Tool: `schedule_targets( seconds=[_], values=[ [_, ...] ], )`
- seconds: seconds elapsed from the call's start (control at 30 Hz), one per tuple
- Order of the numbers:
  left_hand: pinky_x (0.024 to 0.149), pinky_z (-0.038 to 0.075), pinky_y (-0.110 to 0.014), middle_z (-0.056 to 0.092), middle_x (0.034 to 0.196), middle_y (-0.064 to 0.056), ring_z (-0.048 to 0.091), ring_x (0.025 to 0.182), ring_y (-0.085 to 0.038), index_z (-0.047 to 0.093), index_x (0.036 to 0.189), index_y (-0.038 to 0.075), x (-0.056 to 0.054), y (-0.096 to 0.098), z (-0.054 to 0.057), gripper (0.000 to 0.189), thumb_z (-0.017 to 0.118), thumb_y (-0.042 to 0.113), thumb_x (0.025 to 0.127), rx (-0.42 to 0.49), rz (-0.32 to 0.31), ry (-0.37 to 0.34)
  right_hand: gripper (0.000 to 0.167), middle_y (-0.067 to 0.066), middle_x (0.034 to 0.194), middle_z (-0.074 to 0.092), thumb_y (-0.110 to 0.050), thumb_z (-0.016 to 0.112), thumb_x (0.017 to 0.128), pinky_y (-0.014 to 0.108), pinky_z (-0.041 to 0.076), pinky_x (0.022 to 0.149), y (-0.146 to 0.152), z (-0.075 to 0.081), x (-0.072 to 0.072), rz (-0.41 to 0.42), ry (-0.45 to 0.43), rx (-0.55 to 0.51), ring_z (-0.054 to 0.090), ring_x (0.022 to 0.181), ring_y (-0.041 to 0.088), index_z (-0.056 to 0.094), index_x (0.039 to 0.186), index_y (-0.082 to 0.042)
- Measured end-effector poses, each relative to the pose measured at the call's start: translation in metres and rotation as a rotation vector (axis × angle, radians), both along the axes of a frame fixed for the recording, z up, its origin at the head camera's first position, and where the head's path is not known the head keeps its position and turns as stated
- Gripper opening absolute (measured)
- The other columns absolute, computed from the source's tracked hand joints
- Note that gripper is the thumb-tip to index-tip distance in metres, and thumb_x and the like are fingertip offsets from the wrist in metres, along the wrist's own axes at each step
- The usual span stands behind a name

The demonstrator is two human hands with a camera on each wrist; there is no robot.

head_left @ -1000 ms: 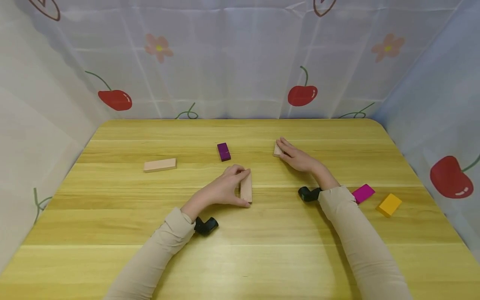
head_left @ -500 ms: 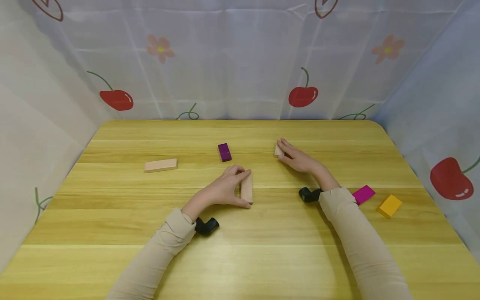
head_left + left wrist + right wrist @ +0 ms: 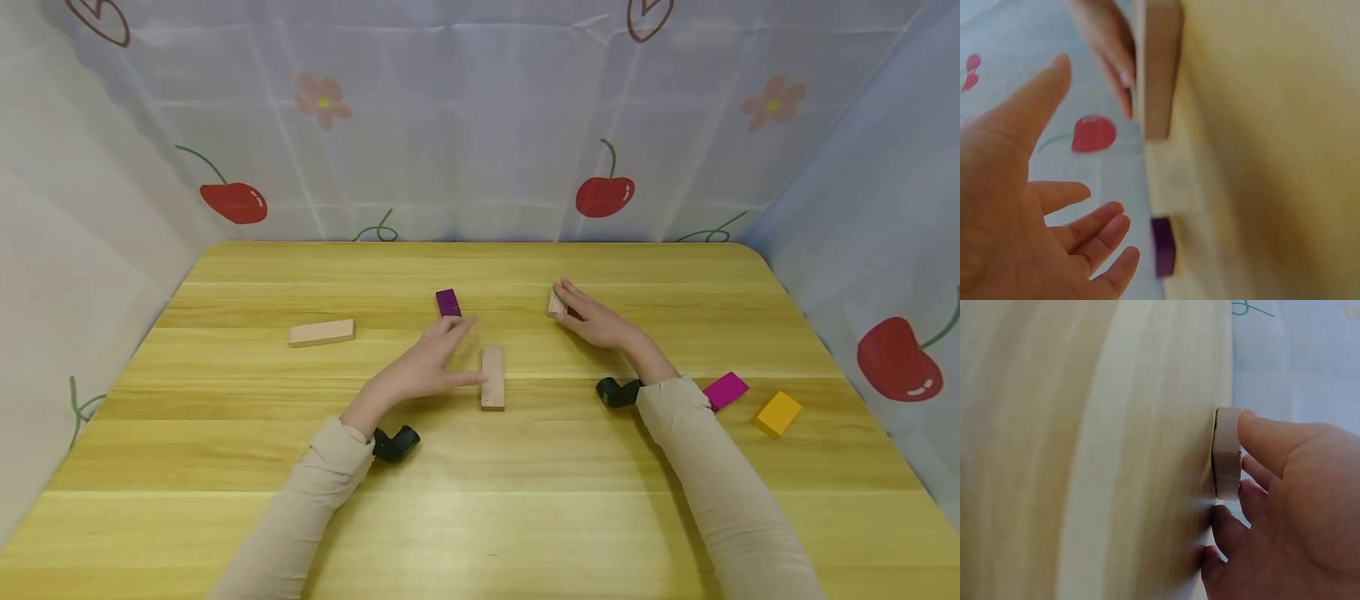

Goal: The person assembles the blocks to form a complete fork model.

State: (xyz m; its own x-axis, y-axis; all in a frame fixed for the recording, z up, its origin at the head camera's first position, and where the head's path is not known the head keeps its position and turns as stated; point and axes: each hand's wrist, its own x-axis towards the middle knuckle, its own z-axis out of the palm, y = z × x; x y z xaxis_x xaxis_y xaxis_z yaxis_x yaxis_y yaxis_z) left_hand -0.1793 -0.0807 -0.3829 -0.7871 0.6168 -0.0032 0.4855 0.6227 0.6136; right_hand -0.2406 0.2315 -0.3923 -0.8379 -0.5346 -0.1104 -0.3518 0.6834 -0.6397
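My left hand is off the table with its fingers spread and nothing in it, as the left wrist view also shows. Just right of its thumb lies a long pale wooden block. Beyond its fingertips is a small purple block, its near end hidden behind them in the head view. Farther right, my right hand holds a short pale wooden block on the tabletop between thumb and fingers. Most of that block is covered by the hand in the head view.
Another long pale block lies at the left. A magenta block and a yellow-orange block lie beside the right forearm. Black wrist devices sit below both wrists. A printed curtain hangs behind the table's far edge.
My left hand has let go of the long wooden block in the middle and moved up and left toward the purple block. The right hand stays on its block.
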Motion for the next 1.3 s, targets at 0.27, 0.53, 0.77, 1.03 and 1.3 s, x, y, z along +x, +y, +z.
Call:
schedule_targets(
  seconds=[0.27, 0.53, 0.77, 1.03, 1.3],
  values=[
    [0.102, 0.028, -0.055, 0.021, 0.148, -0.019, 0.026, 0.131, -0.037, 0.014, 0.151, 0.011, -0.008, -0.064, 0.023, 0.085, 0.065, 0.037, 0.088, 0.047, 0.192, 0.015, 0.065, 0.02, 0.153, -0.007, -0.022, 0.042, 0.102, 0.05, 0.004, 0.109, -0.002, 0.001, 0.002, -0.02, -0.009, -0.028, -0.008, 0.139, 0.032, 0.004, 0.148, 0.001],
    [0.1, 0.025, -0.061, 0.016, 0.148, -0.026, 0.028, 0.127, -0.046, 0.018, 0.149, 0.002, -0.009, -0.13, 0.025, 0.078, 0.063, 0.028, 0.091, 0.028, 0.335, 0.028, 0.067, 0.014, 0.155, 0.003, -0.025, 0.049, 0.099, 0.048, 0.01, 0.11, -0.014, 0.014, 0.022, -0.083, 0.112, -0.031, 0.003, 0.139, 0.031, 0.011, 0.15, -0.003],
    [0.1, 0.02, -0.064, 0.014, 0.146, -0.032, 0.019, 0.129, -0.051, 0.019, 0.145, -0.007, -0.006, -0.173, 0.021, 0.075, 0.06, 0.027, 0.093, 0.003, 0.432, 0.035, 0.061, 0.015, 0.149, 0.027, -0.023, 0.056, 0.096, 0.047, 0.024, 0.107, -0.039, 0.028, 0.057, -0.128, 0.262, -0.09, 0.029, 0.133, 0.031, 0.028, 0.146, -0.002],
    [0.102, 0.018, -0.061, 0.024, 0.14, -0.037, 0.02, 0.128, -0.052, 0.026, 0.14, -0.015, -0.011, -0.195, 0.004, 0.068, 0.061, 0.022, 0.093, 0.009, 0.403, 0.051, 0.052, 0.01, 0.143, 0.04, -0.022, 0.057, 0.095, 0.042, 0.031, 0.104, -0.067, 0.025, 0.091, -0.062, 0.205, -0.193, 0.036, 0.13, 0.025, 0.04, 0.142, -0.005],
    [0.104, 0.017, -0.057, 0.028, 0.143, -0.031, 0.019, 0.131, -0.047, 0.025, 0.143, -0.009, -0.011, -0.207, -0.007, 0.07, 0.06, 0.025, 0.093, 0.059, 0.418, -0.053, 0.057, 0.008, 0.146, 0.035, -0.022, 0.061, 0.092, 0.038, 0.029, 0.105, -0.079, 0.01, 0.102, 0.122, 0.153, -0.135, 0.031, 0.133, 0.02, 0.04, 0.142, -0.004]
  ],
)
